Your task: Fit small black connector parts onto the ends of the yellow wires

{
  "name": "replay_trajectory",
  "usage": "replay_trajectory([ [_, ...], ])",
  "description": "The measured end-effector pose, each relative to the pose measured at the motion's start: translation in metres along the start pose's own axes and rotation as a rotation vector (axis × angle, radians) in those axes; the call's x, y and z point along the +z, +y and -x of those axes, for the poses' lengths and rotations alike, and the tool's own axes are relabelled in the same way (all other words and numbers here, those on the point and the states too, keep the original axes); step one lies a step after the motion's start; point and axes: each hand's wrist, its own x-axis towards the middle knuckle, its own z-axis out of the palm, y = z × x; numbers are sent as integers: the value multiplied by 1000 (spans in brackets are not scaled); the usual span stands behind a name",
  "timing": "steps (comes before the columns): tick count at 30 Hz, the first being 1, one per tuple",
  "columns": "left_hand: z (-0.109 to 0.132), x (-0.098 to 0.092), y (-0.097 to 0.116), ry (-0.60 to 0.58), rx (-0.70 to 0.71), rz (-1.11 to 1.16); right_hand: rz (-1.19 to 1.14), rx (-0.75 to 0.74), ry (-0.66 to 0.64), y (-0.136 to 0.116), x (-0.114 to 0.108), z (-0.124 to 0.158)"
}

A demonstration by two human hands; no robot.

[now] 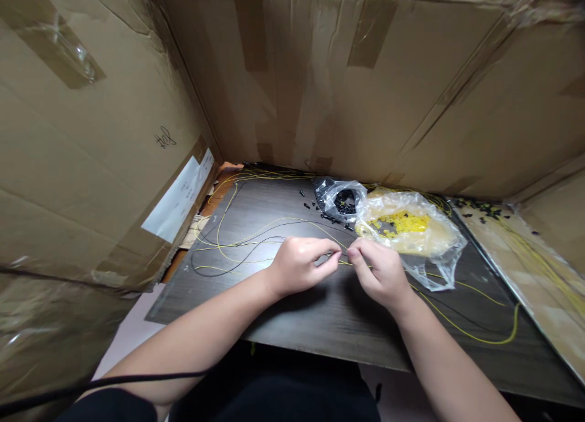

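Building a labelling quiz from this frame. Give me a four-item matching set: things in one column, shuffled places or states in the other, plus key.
Things
1. Left hand
2. White paper
3. Yellow pieces
4. Black pieces

Places or states
a. On the left cardboard wall
b. Some strewn loose on the dark tabletop
c. Fingertips pointing toward the right hand
d. Heaped in the right-hand clear bag

Pairs: 1-c, 2-a, 3-d, 4-b
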Motion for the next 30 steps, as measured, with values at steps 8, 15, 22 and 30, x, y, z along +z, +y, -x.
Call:
replay_trajectory([
  [8,1,2,-3,6,-37,-23,13,-60,24,4,-1,-1],
  [15,2,3,-5,-16,-9,-58,68,-48,9,6,2,-1],
  [22,4,2,-8,-81,19,-100,49,-36,13,5,5,-2],
  [30,4,3,-5,-93,64,-133,51,-51,27,2,4,-1],
])
